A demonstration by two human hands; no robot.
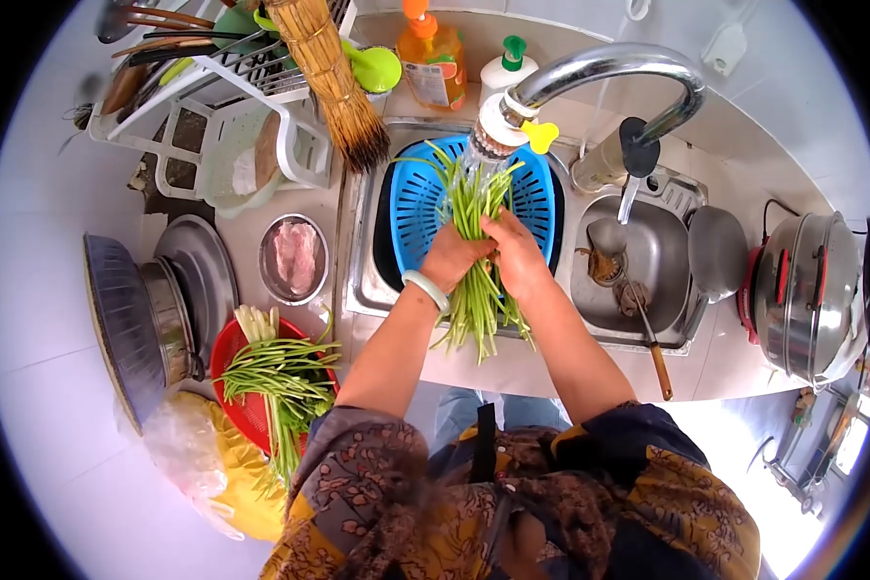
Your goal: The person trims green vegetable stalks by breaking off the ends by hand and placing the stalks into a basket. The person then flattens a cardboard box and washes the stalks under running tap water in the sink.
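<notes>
A bunch of long green garlic scapes [480, 208] is held over the blue slotted basket [416, 198], which sits in the left sink basin. My left hand [452, 256], with a pale bangle at the wrist, is closed round the stems from the left. From the right, my right hand [514, 253] grips the same bunch, close beside the left. The upper ends lie under the faucet [488, 135], where water seems to run over them. Their lower ends hang past the sink's front edge. Part of the fingers is hidden behind the stems.
In the right basin [609, 280] lie a ladle [653, 348] and food scraps. Meat [297, 256] sits in a metal bowl to the left. Below it, a red basket [251, 416] holds more greens. Soap bottles [433, 58] stand behind the sink; a steamer pot [802, 290] is at right.
</notes>
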